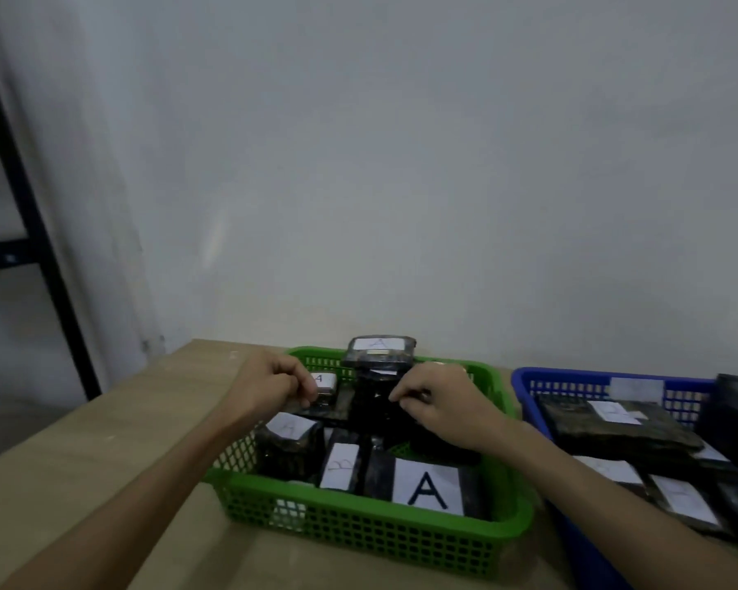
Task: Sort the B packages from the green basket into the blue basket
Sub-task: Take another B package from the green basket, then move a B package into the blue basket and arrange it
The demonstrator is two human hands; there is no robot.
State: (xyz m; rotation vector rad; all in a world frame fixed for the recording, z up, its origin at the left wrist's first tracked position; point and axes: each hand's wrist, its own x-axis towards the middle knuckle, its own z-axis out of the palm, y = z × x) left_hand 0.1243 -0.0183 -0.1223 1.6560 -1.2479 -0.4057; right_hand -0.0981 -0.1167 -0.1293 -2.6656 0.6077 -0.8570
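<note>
Step in hand, as I judge it: searching the green basket (358,542) for B packages. My left hand (269,387) has its grip curled on a dark package (322,404) at the basket's 10 o'clock; my right hand (435,402) pinches the edge of a black package (373,413) near the centre, whose label I cannot see. Inside the green basket, a B package (341,466) lies at 6 o'clock, just beside a large A package (427,487) at 5 o'clock. Another A package (380,351) stands against the rim at 12 o'clock, and a smaller one marked A (325,381) sits at 10 o'clock. The blue basket (529,385), at 3 o'clock on the surface (82,462), already contains several dark packages with blurred labels. Next move calls for releasing the unlabelled stock, taking the visible B package, and carrying it toward 3 o'clock.
</note>
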